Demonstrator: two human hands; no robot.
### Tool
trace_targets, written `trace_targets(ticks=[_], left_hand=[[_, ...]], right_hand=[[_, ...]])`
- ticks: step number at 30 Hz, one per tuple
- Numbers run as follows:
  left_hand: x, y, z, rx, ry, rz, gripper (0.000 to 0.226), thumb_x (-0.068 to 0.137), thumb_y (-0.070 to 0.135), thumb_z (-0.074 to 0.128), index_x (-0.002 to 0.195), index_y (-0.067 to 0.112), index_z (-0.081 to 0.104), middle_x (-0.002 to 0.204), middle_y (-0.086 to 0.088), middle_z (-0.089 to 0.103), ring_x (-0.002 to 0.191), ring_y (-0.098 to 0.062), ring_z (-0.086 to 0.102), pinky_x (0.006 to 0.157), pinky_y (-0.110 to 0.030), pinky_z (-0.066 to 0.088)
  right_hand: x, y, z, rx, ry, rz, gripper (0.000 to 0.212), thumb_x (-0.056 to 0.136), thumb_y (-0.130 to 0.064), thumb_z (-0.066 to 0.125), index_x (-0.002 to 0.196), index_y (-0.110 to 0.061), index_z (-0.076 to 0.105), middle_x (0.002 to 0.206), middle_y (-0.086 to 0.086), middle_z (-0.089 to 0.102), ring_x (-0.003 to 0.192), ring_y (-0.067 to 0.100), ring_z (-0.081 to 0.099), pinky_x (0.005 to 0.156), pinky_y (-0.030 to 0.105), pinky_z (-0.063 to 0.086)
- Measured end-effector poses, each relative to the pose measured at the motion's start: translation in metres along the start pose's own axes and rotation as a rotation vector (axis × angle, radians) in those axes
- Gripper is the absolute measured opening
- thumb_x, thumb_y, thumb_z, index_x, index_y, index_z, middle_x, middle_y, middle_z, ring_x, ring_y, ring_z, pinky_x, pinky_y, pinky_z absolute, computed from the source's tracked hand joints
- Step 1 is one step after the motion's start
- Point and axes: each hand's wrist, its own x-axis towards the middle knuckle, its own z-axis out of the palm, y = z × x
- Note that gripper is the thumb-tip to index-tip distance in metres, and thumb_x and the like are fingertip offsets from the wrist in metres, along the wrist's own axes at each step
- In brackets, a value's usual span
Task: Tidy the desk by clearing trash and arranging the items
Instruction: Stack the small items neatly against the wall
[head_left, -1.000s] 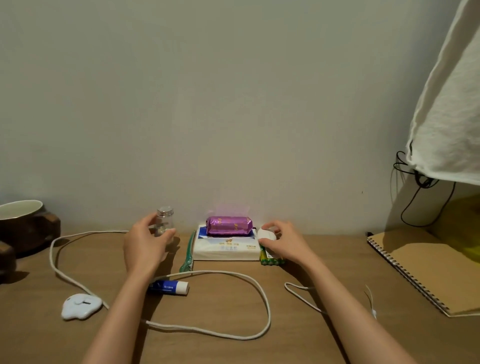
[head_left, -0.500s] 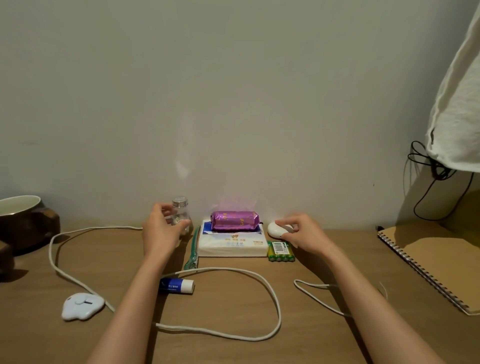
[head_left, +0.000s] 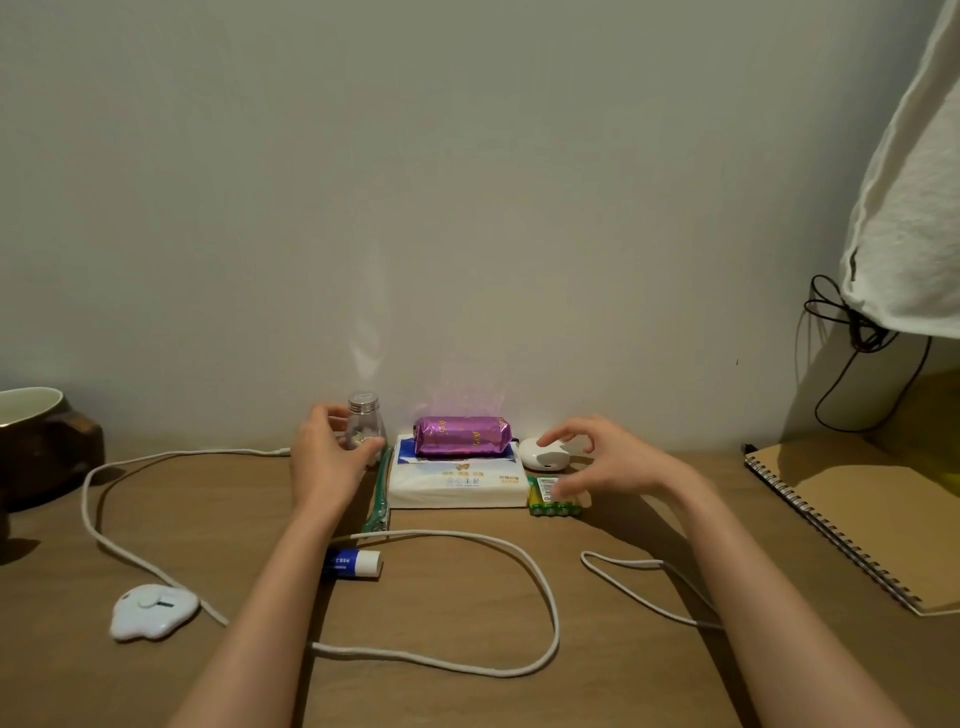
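The left grip (head_left: 324, 457) curls round a bottle (head_left: 365, 423); right grip (head_left: 608, 460) splayed.

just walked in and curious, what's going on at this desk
A person is tidying a desk. Their left hand grips a small glass jar by the wall, just left of a tissue pack that has a purple foil packet lying on top. Their right hand hovers open, fingers spread, over a white oval gadget and a pack of green batteries to the right of the tissues. A white cable and a glue stick lie loose nearer the person.
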Motion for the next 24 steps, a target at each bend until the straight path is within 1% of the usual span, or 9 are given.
trace_targets(ticks=[1,3,6,10,13,16,20,22,24], left_hand=[[0.0,0.001,0.001,0.011,0.001,0.007,0.049,0.072,0.022,0.08,0.112,0.014,0.052,0.113,-0.008,0.061,0.098,-0.022,0.059,0.082,-0.038,0.051],[-0.001,0.001,0.001,0.034,-0.002,0.019,0.05,0.073,0.022,0.078,0.114,0.014,0.051,0.115,-0.008,0.059,0.1,-0.021,0.058,0.083,-0.037,0.051],[-0.002,0.0,0.0,0.044,-0.018,0.023,0.056,0.073,0.024,0.079,0.119,0.013,0.049,0.118,-0.008,0.057,0.104,-0.022,0.056,0.085,-0.036,0.049],[-0.001,-0.002,-0.005,0.012,-0.02,-0.033,0.063,0.073,0.026,0.078,0.126,0.012,0.047,0.124,-0.011,0.055,0.111,-0.025,0.055,0.087,-0.039,0.05],[-0.001,-0.003,-0.009,-0.005,-0.028,-0.055,0.061,0.076,0.027,0.076,0.127,0.012,0.047,0.126,-0.011,0.055,0.112,-0.026,0.055,0.089,-0.041,0.05],[-0.003,0.001,-0.014,-0.012,-0.046,-0.057,0.057,0.08,0.025,0.073,0.129,0.012,0.047,0.127,-0.011,0.055,0.114,-0.026,0.054,0.088,-0.04,0.048],[-0.009,0.011,-0.027,0.013,-0.054,-0.002,0.051,0.086,0.025,0.065,0.132,0.015,0.045,0.129,-0.008,0.053,0.115,-0.023,0.052,0.088,-0.036,0.046],[-0.013,0.014,-0.038,0.037,-0.053,0.025,0.049,0.087,0.025,0.063,0.132,0.016,0.045,0.13,-0.006,0.053,0.114,-0.02,0.052,0.086,-0.033,0.046],[-0.019,0.016,-0.052,0.071,-0.069,0.048,0.046,0.089,0.025,0.061,0.131,0.016,0.046,0.128,-0.005,0.054,0.107,-0.017,0.054,0.078,-0.026,0.047]], right_hand=[[-0.002,0.0,-0.001,-0.043,-0.045,0.009,0.06,0.067,-0.033,0.085,0.116,-0.045,0.053,0.129,-0.003,0.042,0.122,0.017,0.035,0.105,0.04,0.038],[-0.005,-0.001,0.003,-0.095,-0.068,0.014,0.073,0.065,-0.032,0.087,0.125,-0.045,0.047,0.131,-0.001,0.036,0.125,0.017,0.028,0.109,0.044,0.035],[-0.007,-0.002,0.01,-0.075,-0.055,-0.007,0.078,0.064,-0.034,0.087,0.128,-0.046,0.045,0.135,-0.001,0.034,0.128,0.019,0.028,0.11,0.044,0.036],[-0.005,0.001,0.012,-0.07,-0.027,-0.015,0.073,0.066,-0.034,0.086,0.13,-0.039,0.05,0.134,-0.003,0.038,0.127,0.018,0.032,0.109,0.042,0.036],[-0.005,0.002,0.015,-0.056,0.005,-0.037,0.069,0.068,-0.033,0.085,0.129,-0.034,0.054,0.132,-0.004,0.042,0.122,0.017,0.039,0.104,0.037,0.042],[-0.004,0.004,0.015,-0.025,0.021,-0.052,0.067,0.068,-0.03,0.086,0.128,-0.031,0.056,0.134,-0.003,0.046,0.115,0.014,0.045,0.098,0.031,0.045],[-0.007,0.0,0.013,-0.023,0.015,-0.054,0.068,0.067,-0.03,0.085,0.128,-0.03,0.056,0.136,-0.005,0.046,0.116,0.013,0.045,0.098,0.03,0.045],[-0.01,-0.008,0.01,-0.051,0.031,-0.062,0.067,0.067,-0.031,0.085,0.128,-0.03,0.056,0.131,-0.005,0.048,0.117,0.014,0.045,0.098,0.031,0.044],[-0.014,-0.021,0.004,-0.072,0.088,-0.105,0.055,0.068,-0.034,0.085,0.118,-0.031,0.061,0.116,-0.008,0.052,0.109,0.013,0.047,0.093,0.03,0.045]])
